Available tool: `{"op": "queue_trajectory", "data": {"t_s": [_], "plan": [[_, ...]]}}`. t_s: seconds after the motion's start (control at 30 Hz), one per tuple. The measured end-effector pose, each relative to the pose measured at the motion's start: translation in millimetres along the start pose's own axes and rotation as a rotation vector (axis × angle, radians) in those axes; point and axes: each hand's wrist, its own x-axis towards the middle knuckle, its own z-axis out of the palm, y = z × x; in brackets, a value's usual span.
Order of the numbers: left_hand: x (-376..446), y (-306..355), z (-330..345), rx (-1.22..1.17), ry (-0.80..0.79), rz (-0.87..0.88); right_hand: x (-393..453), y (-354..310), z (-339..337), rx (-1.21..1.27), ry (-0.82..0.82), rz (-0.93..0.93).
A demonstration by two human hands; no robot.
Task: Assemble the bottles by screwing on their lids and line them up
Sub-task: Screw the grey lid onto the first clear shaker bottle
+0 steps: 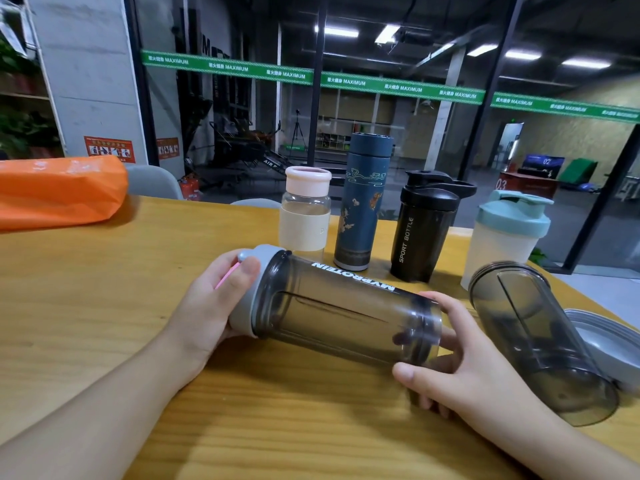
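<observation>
A smoky grey shaker bottle [339,310] marked MYPROTEIN is held sideways above the wooden table [104,292]. My left hand [211,303] wraps its grey lid [258,271] at the left end. My right hand [460,362] grips the bottle's base at the right end. A second smoky bottle [533,334] without a lid lies tilted at the right, its open mouth facing away. A grey lid [602,337] lies behind it near the table's right edge. Upright at the back, capped, stand a pink-lidded glass bottle [306,209], a blue flask [363,202], a black sport bottle [424,230] and a teal-lidded shaker [502,237].
An orange bag [55,192] lies at the table's far left. A grey chair back [152,181] shows behind the table. The table's far edge runs just behind the standing bottles, with a glass wall beyond.
</observation>
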Motion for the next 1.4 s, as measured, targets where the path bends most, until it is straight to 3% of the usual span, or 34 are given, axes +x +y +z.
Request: {"op": "queue_trajectory", "data": {"t_s": [0.37, 0.6, 0.97, 1.13, 1.4], "plan": [[-3, 4, 8, -0.039, -0.024, 0.16, 6, 8, -5, 0.098, -0.065, 0.128], [-1, 5, 13, -0.024, -0.002, 0.19, 4, 13, 2, 0.28, 0.018, 0.102], [3, 7, 7, -0.031, 0.019, 0.121, 0, 10, 1, 0.072, 0.029, -0.087], [2, 7, 3, -0.043, 0.015, 0.065, -2, 2, -2, -0.031, 0.049, -0.056], [0, 11, 6, -0.045, -0.005, 0.128, -3, -1, -1, -0.015, 0.022, 0.076]]}}
